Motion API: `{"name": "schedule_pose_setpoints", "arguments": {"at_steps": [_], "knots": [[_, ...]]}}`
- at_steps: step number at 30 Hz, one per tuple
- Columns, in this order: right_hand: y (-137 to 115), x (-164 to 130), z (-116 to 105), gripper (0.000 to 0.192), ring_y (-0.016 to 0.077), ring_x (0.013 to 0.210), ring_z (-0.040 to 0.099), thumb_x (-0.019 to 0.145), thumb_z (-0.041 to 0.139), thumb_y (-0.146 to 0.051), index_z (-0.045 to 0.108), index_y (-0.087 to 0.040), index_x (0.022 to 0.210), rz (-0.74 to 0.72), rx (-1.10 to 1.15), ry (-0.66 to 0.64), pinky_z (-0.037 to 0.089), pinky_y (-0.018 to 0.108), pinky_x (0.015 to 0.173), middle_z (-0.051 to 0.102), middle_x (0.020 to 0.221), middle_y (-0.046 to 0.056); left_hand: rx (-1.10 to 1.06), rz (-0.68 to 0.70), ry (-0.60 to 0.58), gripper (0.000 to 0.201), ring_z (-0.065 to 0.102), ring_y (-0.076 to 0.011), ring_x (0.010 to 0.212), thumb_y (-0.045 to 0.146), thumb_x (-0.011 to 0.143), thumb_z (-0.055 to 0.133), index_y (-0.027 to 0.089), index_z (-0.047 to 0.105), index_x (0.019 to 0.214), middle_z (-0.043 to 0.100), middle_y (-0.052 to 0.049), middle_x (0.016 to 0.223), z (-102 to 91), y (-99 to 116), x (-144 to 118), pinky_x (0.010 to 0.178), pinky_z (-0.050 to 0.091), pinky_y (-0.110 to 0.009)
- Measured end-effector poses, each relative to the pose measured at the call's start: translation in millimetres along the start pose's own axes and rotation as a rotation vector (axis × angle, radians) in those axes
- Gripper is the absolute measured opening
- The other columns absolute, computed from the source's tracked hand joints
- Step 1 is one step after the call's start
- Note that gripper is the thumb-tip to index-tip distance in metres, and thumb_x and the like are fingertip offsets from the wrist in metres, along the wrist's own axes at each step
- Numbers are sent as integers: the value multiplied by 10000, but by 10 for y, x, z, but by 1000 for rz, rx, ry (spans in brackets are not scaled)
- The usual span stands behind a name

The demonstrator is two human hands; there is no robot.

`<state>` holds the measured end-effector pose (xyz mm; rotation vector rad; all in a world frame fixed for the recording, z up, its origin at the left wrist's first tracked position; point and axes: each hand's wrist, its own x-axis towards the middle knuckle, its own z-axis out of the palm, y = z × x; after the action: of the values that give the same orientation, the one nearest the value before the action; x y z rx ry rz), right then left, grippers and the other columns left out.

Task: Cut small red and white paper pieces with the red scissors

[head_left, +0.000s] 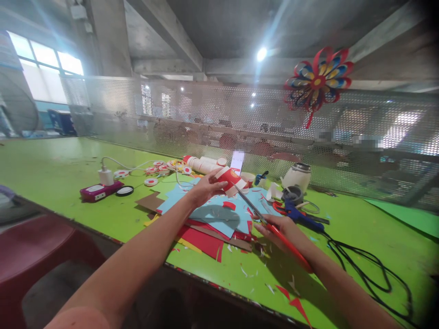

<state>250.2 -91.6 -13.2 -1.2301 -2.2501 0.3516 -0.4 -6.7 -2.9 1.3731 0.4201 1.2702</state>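
My left hand [206, 187] grips a red and white paper piece [230, 179] with a yellow emblem, holding it above the stacked coloured paper. In my right hand [279, 230] is a pair of scissors [252, 208] with red handles, its blades pointing up and left. The blade tips reach the lower right edge of the paper piece; whether they are cutting into it I cannot tell. Below both hands lies light blue paper [212, 217], with red paper [204, 244] under it and small cut scraps around.
A blue glue gun [303, 217] with a black cord lies to the right, near a pale jar [297, 176]. At left sit a purple power strip [99, 189] and several small round paper pieces [161, 169]. A perforated metal screen [212, 114] runs behind the green table [116, 214].
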Motion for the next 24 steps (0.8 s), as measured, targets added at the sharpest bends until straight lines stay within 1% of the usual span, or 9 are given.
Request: {"name": "schedule_pose_setpoints", "arguments": {"at_steps": [4,7,10,15,20,24], "knots": [[3,4,3,397,142,538,492,841,492,-452,706,-126,916,0,2,13,418,264,528,557,597,-2,22,16,-5,504,623,-230,946,273,674,749,182,605,1148,630,-126,1135,37,23,-7,763,507,-334],[-17,-3,0,394,144,533,500,842,489,-447,717,-135,921,3,-18,22,418,262,523,572,599,2,43,18,-10,491,619,-234,955,274,672,750,176,616,1135,618,-132,1161,53,42,-8,772,508,-342],[-48,-14,4,405,145,520,496,854,471,-450,727,-140,907,5,-36,35,404,258,509,560,575,0,39,11,-7,474,626,-228,933,282,673,751,170,624,1116,635,-130,1127,54,42,-7,767,508,-338],[-53,-31,33,428,150,534,515,851,480,-471,728,-145,972,-1,-53,74,408,255,522,565,577,-1,3,16,30,485,637,-215,887,287,656,767,172,619,1103,657,-114,1057,42,21,-3,752,510,-335],[-24,-21,40,427,154,531,525,841,502,-466,730,-127,965,3,-62,74,415,261,527,590,584,8,17,13,9,455,628,-208,894,269,674,754,168,629,1099,645,-127,1088,50,26,-2,740,507,-315],[-21,8,34,415,163,555,545,840,492,-443,724,-126,973,9,-48,52,431,265,536,618,615,17,29,-2,-44,530,630,-221,882,277,657,763,169,603,1151,651,-136,1076,92,-2,-7,746,507,-343]]}}
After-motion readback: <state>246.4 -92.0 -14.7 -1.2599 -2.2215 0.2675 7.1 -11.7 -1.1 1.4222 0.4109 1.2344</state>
